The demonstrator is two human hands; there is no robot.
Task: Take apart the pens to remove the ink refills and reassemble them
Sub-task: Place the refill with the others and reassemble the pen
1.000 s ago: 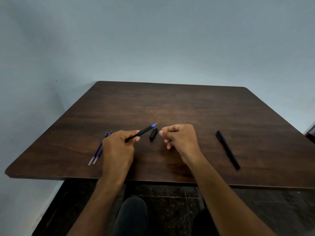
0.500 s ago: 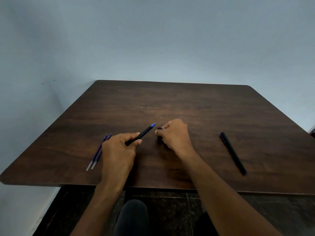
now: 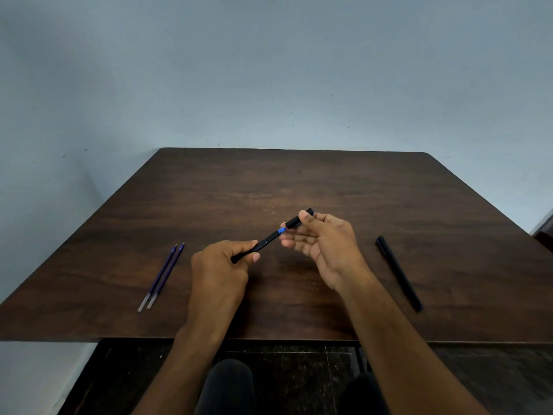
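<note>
My left hand grips a black pen body by its rear end, with the blue tip pointing up and to the right. My right hand pinches a black cap between thumb and forefinger, its open end just over the pen's blue tip. Both are held a little above the dark wooden table. Two blue ink refills lie side by side on the table to the left. A whole capped black pen lies on the table to the right.
The table's near edge runs just below my wrists. A pale blue wall stands behind the table. My knees and a dark tiled floor show under the near edge.
My right hand picked the black cap off the table, lifted it and brought it to the pen's blue tip. The left hand kept its grip on the pen body.
</note>
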